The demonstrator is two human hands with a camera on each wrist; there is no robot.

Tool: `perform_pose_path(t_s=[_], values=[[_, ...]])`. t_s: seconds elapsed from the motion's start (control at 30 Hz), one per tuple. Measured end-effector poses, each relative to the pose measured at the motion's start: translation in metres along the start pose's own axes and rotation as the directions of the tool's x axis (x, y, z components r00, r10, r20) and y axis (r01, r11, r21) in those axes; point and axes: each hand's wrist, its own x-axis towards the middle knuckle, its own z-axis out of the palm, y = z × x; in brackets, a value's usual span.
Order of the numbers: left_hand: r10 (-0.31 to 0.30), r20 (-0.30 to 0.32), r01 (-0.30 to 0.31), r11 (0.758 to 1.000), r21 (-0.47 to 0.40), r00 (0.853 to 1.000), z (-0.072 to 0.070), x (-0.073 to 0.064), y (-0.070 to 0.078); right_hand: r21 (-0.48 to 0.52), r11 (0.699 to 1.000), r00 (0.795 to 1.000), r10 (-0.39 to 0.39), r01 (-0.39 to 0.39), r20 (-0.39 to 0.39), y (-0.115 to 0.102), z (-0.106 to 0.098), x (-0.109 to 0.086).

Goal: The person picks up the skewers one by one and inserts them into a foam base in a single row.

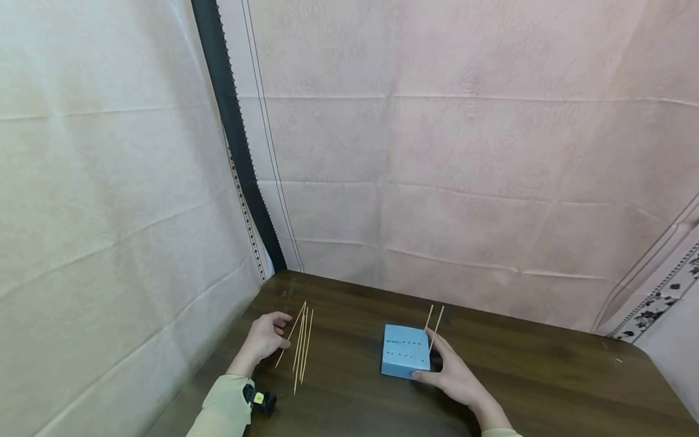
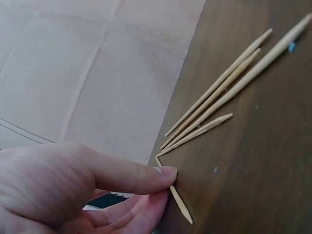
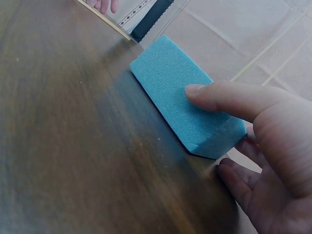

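Note:
My left hand (image 1: 266, 335) is at the left of the table, thumb and fingers pinching a thin wooden stick (image 2: 181, 204) with a pointed end. Several more pointed wooden sticks (image 1: 304, 346) lie side by side just right of it, their far ends close together. To the right, my right hand (image 1: 449, 370) grips a light blue foam block (image 1: 405, 351) by its right side. The thumb (image 3: 204, 96) presses on the block's near face, and the other fingers are partly hidden behind it. Rows of small dark holes mark its top. Two sticks (image 1: 438, 325) rise from its right edge.
The brown wooden table (image 1: 349, 358) meets hanging pale cloth (image 1: 464, 182) at the back and another pale cloth (image 1: 120, 212) along the left. A dark strip (image 1: 240, 139) runs down the corner between them. A black device (image 1: 261, 399) is strapped to the left wrist.

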Motion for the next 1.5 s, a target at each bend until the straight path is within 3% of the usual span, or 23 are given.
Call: perform_pose_path(t_s=[0.37, 0.97, 1.1, 1.27, 1.5], values=[[-0.018, -0.012, 0.018, 1.0, -0.001, 1.0, -0.0006, -0.0001, 0.0, -0.005, 1.0, 1.0, -0.004, 0.004, -0.002, 0.0002, -0.0007, 0.0003], [-0.062, -0.033, 0.059, 0.995, -0.083, 0.998, -0.0077, 0.0013, 0.0011, -0.022, 1.0, 1.0, -0.011, 0.011, -0.005, 0.0, -0.0006, 0.0002], [-0.047, -0.062, 0.04, 0.994, -0.098, 0.997, -0.0082, 0.0015, 0.0022, -0.019, 1.0, 1.0, -0.009, 0.009, -0.002, 0.0, -0.0006, -0.0002], [0.011, -0.109, -0.03, 0.985, -0.17, 0.994, -0.0086, 0.0031, 0.0038, -0.014, 1.0, 1.0, -0.014, 0.014, 0.0, 0.0001, -0.0005, 0.0001], [0.039, -0.104, -0.063, 0.968, -0.244, 0.994, -0.0098, 0.006, 0.0049, -0.017, 1.0, 1.0, -0.021, 0.021, -0.002, 0.0002, -0.0007, -0.0002]])
